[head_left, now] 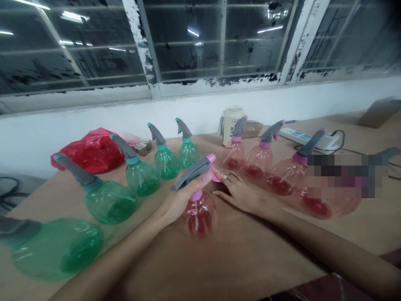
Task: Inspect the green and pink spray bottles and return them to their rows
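Note:
In the middle of the table, my left hand (pixel 184 194) is closed around the neck and grey head of a pink spray bottle (pixel 200 217), its index finger reaching to the pink trigger. The bottle stands upright, slightly blurred. Just to the right, my right hand (pixel 239 192) lies low over the table with fingers stretched out, holding nothing. Its fingertips are close to the trigger; whether they touch it I cannot tell. On the left runs a row of several green spray bottles (pixel 142 179) with grey heads. A row of several pink spray bottles (pixel 258 161) stands on the right.
Behind the green bottles lies a red plastic bag (pixel 90 150). A paper cup with a lid (pixel 232 125) stands by the white wall. Farther right are a white power strip (pixel 310 138) with cables and a brown cardboard piece (pixel 379 112). Windows rise behind the table.

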`<state>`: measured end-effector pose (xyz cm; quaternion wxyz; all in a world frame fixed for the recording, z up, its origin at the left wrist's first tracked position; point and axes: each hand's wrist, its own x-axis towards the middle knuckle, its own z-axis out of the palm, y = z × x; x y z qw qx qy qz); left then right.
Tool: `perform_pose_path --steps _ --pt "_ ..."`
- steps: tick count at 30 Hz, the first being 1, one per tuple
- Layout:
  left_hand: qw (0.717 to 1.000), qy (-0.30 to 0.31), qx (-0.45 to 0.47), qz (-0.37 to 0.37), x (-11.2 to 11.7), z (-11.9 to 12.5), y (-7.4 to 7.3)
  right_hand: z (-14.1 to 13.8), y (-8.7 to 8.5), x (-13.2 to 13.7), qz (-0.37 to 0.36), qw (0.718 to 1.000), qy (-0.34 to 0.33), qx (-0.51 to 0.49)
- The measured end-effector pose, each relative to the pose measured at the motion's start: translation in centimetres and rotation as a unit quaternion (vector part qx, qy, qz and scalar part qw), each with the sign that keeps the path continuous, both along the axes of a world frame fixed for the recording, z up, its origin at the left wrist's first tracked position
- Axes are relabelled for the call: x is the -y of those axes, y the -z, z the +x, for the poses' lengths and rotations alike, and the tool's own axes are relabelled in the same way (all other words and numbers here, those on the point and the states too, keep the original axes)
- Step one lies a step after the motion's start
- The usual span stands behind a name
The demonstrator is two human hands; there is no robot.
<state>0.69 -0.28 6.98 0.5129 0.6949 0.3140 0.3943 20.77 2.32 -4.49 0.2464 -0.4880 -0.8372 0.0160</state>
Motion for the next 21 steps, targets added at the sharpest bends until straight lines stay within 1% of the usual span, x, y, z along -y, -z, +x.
perform_pose_path --steps 4,7,11,14,16,18,21 --pt "1.000 0.011 0.000 -0.005 -0.2 -0.2 0.1 0.0 -0.1 0.0 0.000 1.000 -0.006 -0.005" --pt "1.000 0.004 0.000 0.003 0.0 -0.1 -0.3 0.0 -0.2 0.1 -0.001 1.000 -0.006 -0.004" --pt "1.000 -0.018 -0.020 0.007 0.8 0.3 -0.8 0.1 0.1 -0.1 -0.010 1.000 -0.011 0.008" --pt "0.998 -0.040 -0.048 -0.020 1.4 0.4 -0.2 0.2 0.4 -0.3 -0.015 1.000 -0.016 0.011" --pt "0.997 -0.033 -0.058 -0.025 1.5 0.5 0.3 0.3 0.6 -0.4 -0.016 1.000 -0.014 0.013" --pt "0.998 -0.021 -0.053 -0.007 1.4 0.6 0.4 0.4 0.5 -0.5 -0.016 1.000 -0.017 0.015" --pt "0.999 -0.029 -0.029 0.034 1.2 0.7 -0.1 0.4 0.1 -0.4 -0.019 0.999 -0.028 0.011"
